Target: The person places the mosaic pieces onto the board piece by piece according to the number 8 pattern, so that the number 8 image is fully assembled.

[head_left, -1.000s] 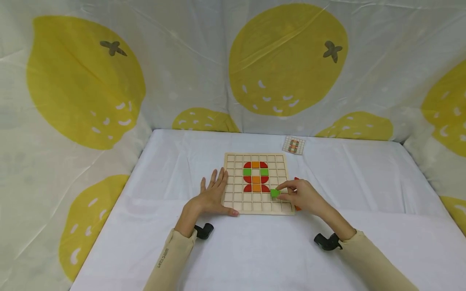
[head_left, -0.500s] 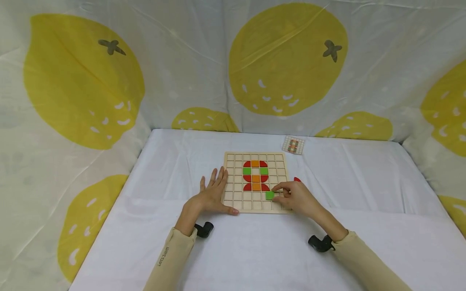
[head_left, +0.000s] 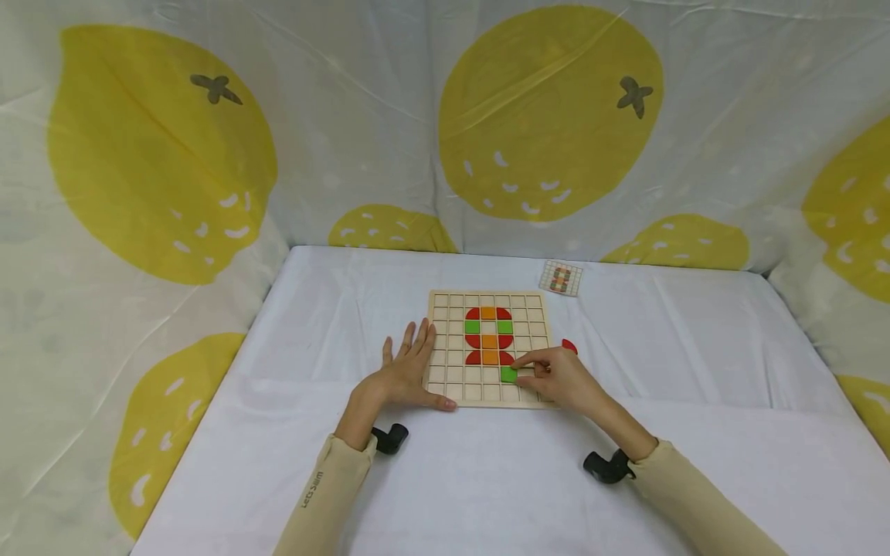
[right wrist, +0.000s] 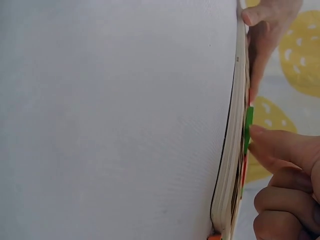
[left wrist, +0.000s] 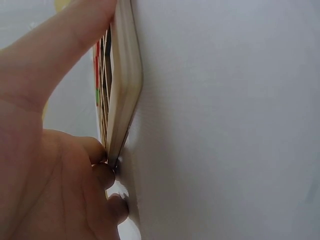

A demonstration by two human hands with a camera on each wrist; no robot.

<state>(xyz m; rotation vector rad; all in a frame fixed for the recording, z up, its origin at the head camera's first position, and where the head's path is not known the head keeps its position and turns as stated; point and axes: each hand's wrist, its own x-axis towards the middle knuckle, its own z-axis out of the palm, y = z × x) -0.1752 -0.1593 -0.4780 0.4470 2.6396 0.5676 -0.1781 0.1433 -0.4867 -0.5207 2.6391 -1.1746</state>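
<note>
A wooden grid board lies on the white cloth, with red, orange and green pieces set in its middle cells. My left hand rests spread along the board's left side, fingers straight, thumb at the front edge. Thumb and index finger of my right hand pinch a green square tile just below the lowest red piece at the right of the pattern. In the right wrist view that green tile is tilted against the board's top face, and the other fingers are curled.
Behind the board lies a small card printed with a similar coloured grid pattern. A loose red piece shows beyond the right hand. An orange piece sits by the board's corner in the right wrist view. Lemon-print fabric surrounds the table.
My right hand has moved left over the board with the green tile, bringing it under the pattern's lower right red piece. The left hand has stayed in place.
</note>
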